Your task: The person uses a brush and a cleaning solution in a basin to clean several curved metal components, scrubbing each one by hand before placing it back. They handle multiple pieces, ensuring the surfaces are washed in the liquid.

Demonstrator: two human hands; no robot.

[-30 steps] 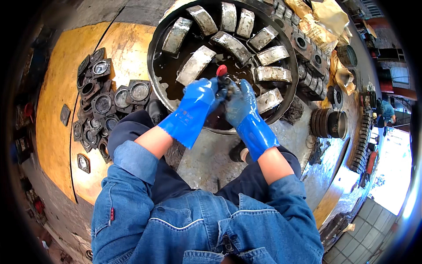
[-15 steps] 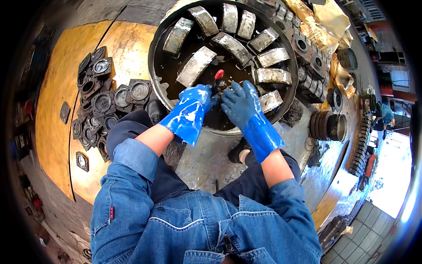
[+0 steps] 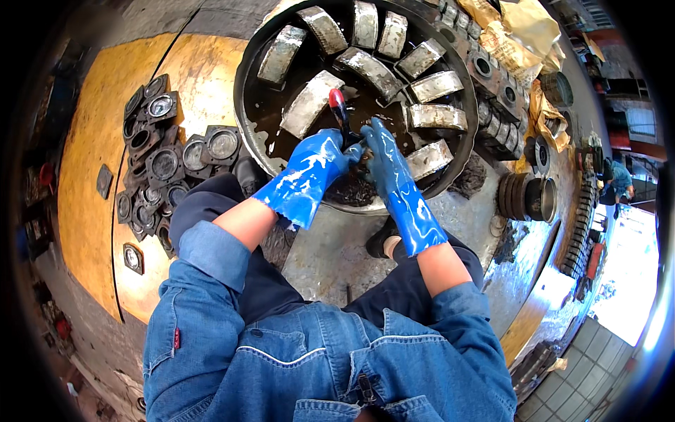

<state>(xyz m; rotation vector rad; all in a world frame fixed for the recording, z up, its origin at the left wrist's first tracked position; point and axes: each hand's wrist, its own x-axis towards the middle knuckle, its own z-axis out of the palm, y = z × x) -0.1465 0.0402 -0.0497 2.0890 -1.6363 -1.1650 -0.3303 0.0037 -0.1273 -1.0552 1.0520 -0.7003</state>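
Note:
My left hand (image 3: 315,160), in a wet blue rubber glove, is closed around a dark-handled tool with a red end (image 3: 337,103). The tool's red end points up and away from me, and its working end is hidden between my gloves. Close beside it, my gloved right hand (image 3: 389,167) is turned edge-on with its fingers stretched out; whether it touches anything on the palm side is hidden. Both hands are over the near part of a big round black pan (image 3: 244,112) holding dark liquid. Several curved metal blocks (image 3: 311,104) lie around inside the pan.
Dark square metal parts with round recesses (image 3: 166,163) are heaped on yellow boards (image 3: 88,211) at left. Right of the pan stand machined blocks (image 3: 485,67), brown paper (image 3: 510,53) and metal rings (image 3: 540,200). A person (image 3: 619,179) is at the far right.
My right hand has turned from spread fingers to edge-on and moved closer to the left. The tool's red end has swung slightly left and farther from me.

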